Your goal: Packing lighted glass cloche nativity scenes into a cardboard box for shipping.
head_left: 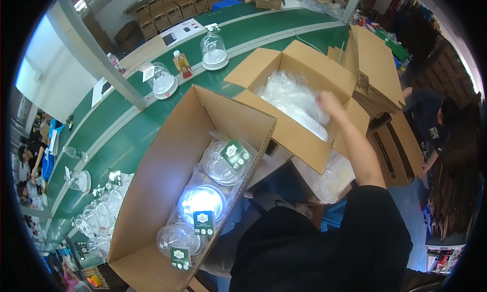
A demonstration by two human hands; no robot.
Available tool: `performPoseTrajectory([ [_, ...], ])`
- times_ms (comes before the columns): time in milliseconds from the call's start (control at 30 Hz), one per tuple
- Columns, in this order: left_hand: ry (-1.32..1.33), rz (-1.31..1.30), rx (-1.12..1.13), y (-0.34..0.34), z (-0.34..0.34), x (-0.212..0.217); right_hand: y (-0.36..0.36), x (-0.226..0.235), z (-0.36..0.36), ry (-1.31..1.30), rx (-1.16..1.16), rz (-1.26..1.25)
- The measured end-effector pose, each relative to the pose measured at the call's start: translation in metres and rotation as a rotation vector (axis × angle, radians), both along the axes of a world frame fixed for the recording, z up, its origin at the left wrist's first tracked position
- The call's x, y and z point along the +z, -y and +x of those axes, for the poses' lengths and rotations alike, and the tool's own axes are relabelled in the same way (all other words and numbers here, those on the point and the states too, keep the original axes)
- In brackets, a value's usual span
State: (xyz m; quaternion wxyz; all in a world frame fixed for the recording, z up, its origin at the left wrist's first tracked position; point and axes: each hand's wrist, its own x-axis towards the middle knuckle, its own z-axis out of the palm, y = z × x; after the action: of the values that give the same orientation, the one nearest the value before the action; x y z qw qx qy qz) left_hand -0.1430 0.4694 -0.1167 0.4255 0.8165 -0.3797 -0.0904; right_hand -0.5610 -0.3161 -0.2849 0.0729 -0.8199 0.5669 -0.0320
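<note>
My right hand [328, 105] is over the right side of an opened cardboard box [304, 149], at a pile of clear plastic bags [291, 99]. Its fingers are blurred, so I cannot tell whether they grip a bag. My left hand is out of sight. Nearer to me stands a tall open carton [167, 134]. Inside it, three clear domes with round bases sit in a row: a far one [215, 165], a middle one [188, 199] glowing bright white, and a near one [170, 236]. Green-and-white cards hang on them, and thin plastic lies around them.
Two domes [214, 53] [165, 83] and a juice bottle [181, 64] stand on the green table [129, 134]. Several more domes [104, 216] crowd the left. Flattened cartons [373, 63] lean at right, near another person [431, 124]. A grey post [99, 48] rises at upper left.
</note>
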Motion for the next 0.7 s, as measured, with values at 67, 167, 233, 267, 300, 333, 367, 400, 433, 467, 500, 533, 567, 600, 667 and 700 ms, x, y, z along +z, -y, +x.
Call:
performPoseTrajectory([
  [67, 0.075, -0.027, -0.086, 0.022, -0.012, 0.022, -0.008, 0.059, 0.02, 0.377, 0.112, -0.107],
  [167, 0.474, -0.047, -0.142, 0.084, -0.02, 0.051, -0.031, 0.151, 0.046, 0.624, 0.208, -0.015],
  [233, 0.542, 0.047, -0.337, 0.13, -0.021, 0.087, -0.062, 0.204, 0.073, 0.722, 0.29, -0.012],
  [267, 0.585, 0.081, -0.375, 0.15, -0.024, 0.1, -0.081, 0.226, 0.087, 0.903, 0.331, 0.056],
  [300, 0.656, 0.172, -0.393, 0.164, -0.024, 0.106, -0.099, 0.244, 0.1, 1.085, 0.377, 0.133],
  [333, 0.687, 0.133, -0.378, 0.185, -0.029, 0.113, -0.119, 0.261, 0.117, 1.178, 0.484, 0.215],
  [367, 0.734, 0.202, -0.366, 0.188, -0.033, 0.103, -0.141, 0.276, 0.133, 1.235, 0.6, 0.237],
  [400, 0.678, 0.15, -0.298, 0.208, -0.04, 0.108, -0.167, 0.292, 0.151, 1.284, 0.72, 0.256],
  [433, 0.764, 0.167, -0.462, 0.235, -0.028, 0.111, -0.183, 0.304, 0.159, 1.267, 0.855, 0.236],
  [467, 0.769, 0.116, -0.411, 0.261, -0.037, 0.122, -0.2, 0.311, 0.179, 1.27, 0.975, 0.284],
  [500, 0.797, 0.067, -0.384, 0.278, -0.041, 0.128, -0.218, 0.315, 0.2, 1.272, 1.102, 0.335],
  [533, 0.833, -0.049, -0.34, 0.292, -0.044, 0.128, -0.235, 0.313, 0.221, 1.295, 1.193, 0.398],
  [567, 0.8, -0.232, -0.386, 0.304, -0.045, 0.132, -0.25, 0.314, 0.239, 1.241, 1.26, 0.469],
  [600, 0.877, -0.233, -0.417, 0.304, -0.047, 0.137, -0.268, 0.312, 0.257, 1.267, 1.257, 0.574],
  [667, 1.107, -0.32, -0.402, 0.302, -0.044, 0.123, -0.291, 0.311, 0.278, 1.252, 1.172, 0.709],
  [700, 1.096, -0.331, -0.392, 0.299, -0.043, 0.121, -0.295, 0.309, 0.284, 1.239, 1.128, 0.796],
])
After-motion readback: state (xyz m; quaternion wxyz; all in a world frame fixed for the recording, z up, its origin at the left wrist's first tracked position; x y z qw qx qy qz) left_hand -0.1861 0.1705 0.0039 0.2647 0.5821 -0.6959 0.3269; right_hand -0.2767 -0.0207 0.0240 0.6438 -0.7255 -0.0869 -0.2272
